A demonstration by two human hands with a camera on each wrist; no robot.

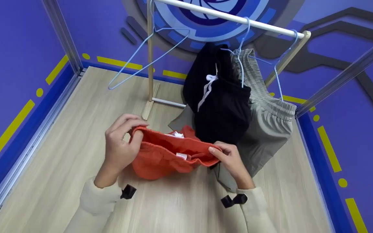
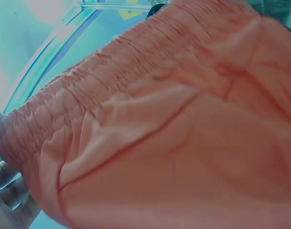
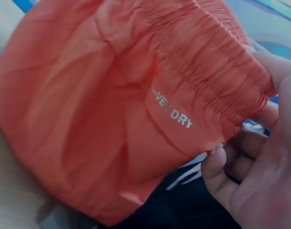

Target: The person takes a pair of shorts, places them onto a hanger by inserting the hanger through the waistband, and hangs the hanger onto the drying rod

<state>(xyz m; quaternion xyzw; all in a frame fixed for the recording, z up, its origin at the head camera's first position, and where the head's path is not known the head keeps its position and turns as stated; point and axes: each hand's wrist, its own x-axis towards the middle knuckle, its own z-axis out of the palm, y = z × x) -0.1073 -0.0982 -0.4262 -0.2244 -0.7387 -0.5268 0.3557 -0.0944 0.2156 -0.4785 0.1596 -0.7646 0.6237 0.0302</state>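
Observation:
Both hands hold a pair of orange shorts [image 1: 160, 158] by the elastic waistband, one at each end, with the waist opening facing up. My left hand [image 1: 121, 139] pinches the left end, its thumb inside the band. At the other end my right hand [image 1: 231, 158] grips the band, thumb on the near side. White labels [image 1: 181, 156] show inside the waist. In the left wrist view the gathered waistband [image 2: 112, 67] and a pocket seam fill most of the picture. Pale lettering [image 3: 171, 109] shows on the shorts in the right wrist view.
A rack with a white rail [image 1: 206, 11] stands behind. An unloaded blue hanger [image 1: 147, 61] hangs at its left. Black shorts [image 1: 222, 100] with a white drawstring and grey pants [image 1: 267, 129] hang on blue hangers at the right, close behind my right hand. Patterned walls enclose the wooden floor [image 1: 60, 139].

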